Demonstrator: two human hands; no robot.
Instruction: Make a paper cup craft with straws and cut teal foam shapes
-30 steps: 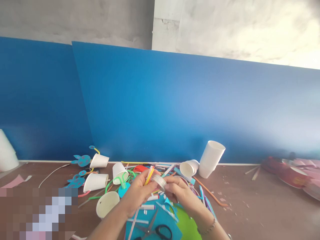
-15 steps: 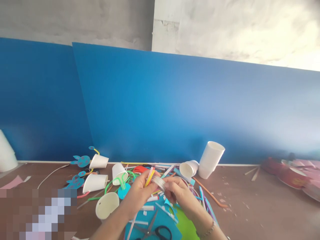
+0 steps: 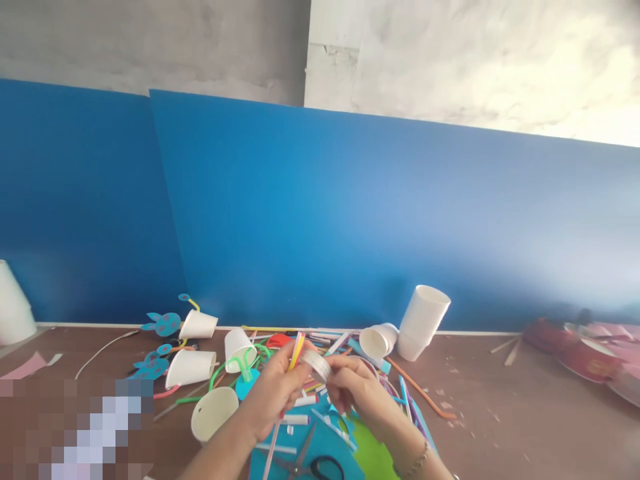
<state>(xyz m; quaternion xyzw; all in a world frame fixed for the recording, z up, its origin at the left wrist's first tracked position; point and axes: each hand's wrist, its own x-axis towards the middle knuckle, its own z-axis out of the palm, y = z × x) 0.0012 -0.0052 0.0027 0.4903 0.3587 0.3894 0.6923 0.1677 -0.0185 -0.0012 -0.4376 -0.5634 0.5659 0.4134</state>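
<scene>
My left hand (image 3: 278, 381) is closed round a yellow straw (image 3: 296, 352) and a pale pink straw (image 3: 271, 450), whose lower part sticks out below the hand. Between my hands is a small roll of clear tape (image 3: 317, 365). The fingers of my right hand (image 3: 356, 381) pinch its right side, and my left fingertips are at its left edge. Below them, scissors (image 3: 299, 460) with black handles lie on blue paper (image 3: 325, 437), beside a green sheet (image 3: 373, 447). Whether tape is stuck to the straws is too small to tell.
White paper cups (image 3: 214, 410) lie on the left, some with blue rabbit cutouts (image 3: 164, 324). Stacked cups (image 3: 424, 323) stand near the blue panel (image 3: 320, 220). Markers (image 3: 296, 419), green straws (image 3: 243, 363) and an orange strip (image 3: 423, 390) surround my hands. Red and pink paper items (image 3: 590, 353) sit far right.
The straws in my left hand have tilted more upright, their lower end shifting right. The tape roll has turned slightly, showing more of its ring. Both hands stay in nearly the same place.
</scene>
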